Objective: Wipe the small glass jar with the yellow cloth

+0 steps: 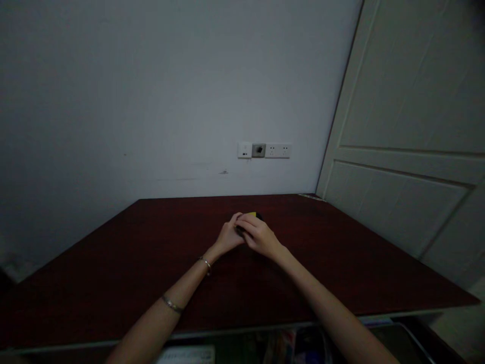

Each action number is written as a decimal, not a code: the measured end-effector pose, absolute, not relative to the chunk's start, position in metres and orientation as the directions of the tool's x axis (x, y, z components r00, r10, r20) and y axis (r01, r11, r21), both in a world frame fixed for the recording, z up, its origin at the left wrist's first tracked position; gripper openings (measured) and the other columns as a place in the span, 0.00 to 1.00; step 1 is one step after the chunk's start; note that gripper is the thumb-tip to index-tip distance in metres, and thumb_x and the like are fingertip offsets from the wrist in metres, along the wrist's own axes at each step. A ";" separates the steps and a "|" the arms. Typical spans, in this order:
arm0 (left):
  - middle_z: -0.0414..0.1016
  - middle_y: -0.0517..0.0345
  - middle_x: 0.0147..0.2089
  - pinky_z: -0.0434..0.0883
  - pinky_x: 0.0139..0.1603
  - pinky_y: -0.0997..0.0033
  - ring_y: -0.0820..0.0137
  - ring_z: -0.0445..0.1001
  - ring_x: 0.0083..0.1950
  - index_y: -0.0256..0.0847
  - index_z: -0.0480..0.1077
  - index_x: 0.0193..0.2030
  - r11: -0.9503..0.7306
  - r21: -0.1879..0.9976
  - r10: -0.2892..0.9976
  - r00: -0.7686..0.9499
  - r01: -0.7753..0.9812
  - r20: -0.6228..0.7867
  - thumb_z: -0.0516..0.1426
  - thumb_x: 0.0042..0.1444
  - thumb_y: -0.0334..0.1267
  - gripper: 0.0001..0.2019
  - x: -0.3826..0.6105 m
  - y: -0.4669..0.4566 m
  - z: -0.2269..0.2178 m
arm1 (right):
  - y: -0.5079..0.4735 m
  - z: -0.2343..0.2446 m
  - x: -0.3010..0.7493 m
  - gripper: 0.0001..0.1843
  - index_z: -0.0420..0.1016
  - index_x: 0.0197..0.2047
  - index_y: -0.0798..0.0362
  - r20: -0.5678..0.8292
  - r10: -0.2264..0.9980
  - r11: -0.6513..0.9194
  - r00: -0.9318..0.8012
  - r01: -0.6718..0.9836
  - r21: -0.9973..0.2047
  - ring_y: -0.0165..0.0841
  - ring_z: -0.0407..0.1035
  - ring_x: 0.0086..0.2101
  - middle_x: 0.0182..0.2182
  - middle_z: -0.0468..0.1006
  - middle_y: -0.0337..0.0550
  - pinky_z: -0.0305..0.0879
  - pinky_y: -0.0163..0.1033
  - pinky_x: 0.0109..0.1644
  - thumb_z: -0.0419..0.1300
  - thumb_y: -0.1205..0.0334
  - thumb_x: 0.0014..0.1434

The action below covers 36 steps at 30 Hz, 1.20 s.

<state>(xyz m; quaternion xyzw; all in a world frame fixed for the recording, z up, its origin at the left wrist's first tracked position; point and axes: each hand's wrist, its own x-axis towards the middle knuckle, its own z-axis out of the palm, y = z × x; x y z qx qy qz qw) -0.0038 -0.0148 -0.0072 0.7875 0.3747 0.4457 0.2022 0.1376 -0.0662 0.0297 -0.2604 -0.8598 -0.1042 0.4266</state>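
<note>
Over the middle of the dark red table (151, 253), my two hands meet around a small black and yellow-green object (253, 214). Its kind cannot be made out, since fingers cover most of it. My left hand (228, 237) is closed about its left side. From the right, my right hand (262, 237) reaches across with bent fingers pressed on the object, its thumb and fingertips by a dark part. A bangle and a second band circle my left wrist and forearm.
Wall sockets (278, 150) sit on the pale wall behind the table. A white panelled door (409, 111) stands along the right side. Below the table's front edge, an open space holds a white box (185, 355) and several dim items.
</note>
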 end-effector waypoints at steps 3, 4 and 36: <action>0.75 0.52 0.45 0.69 0.46 0.67 0.65 0.74 0.44 0.39 0.56 0.56 -0.660 0.660 0.751 0.341 0.358 0.566 0.59 0.42 0.33 0.31 -0.007 -0.013 -0.008 | -0.069 0.026 0.136 0.20 0.69 0.49 0.56 0.768 0.322 0.855 -0.554 0.518 0.015 0.39 0.66 0.47 0.43 0.73 0.52 0.66 0.46 0.52 0.51 0.75 0.53; 0.75 0.51 0.44 0.69 0.45 0.67 0.65 0.74 0.44 0.38 0.56 0.56 -0.664 0.661 0.747 0.339 0.349 0.572 0.59 0.42 0.33 0.31 -0.008 -0.013 -0.008 | -0.069 0.026 0.136 0.21 0.68 0.50 0.55 0.760 0.313 0.862 -0.569 0.506 0.023 0.39 0.66 0.48 0.43 0.73 0.52 0.66 0.46 0.52 0.50 0.75 0.54; 0.75 0.52 0.42 0.70 0.42 0.68 0.67 0.74 0.40 0.36 0.64 0.47 -0.567 0.783 0.821 0.248 0.256 0.514 0.65 0.37 0.40 0.28 0.000 -0.012 -0.007 | -0.055 0.027 0.163 0.21 0.70 0.49 0.48 0.810 0.441 0.876 -0.387 0.383 -0.295 0.34 0.67 0.48 0.46 0.74 0.45 0.64 0.45 0.54 0.50 0.75 0.55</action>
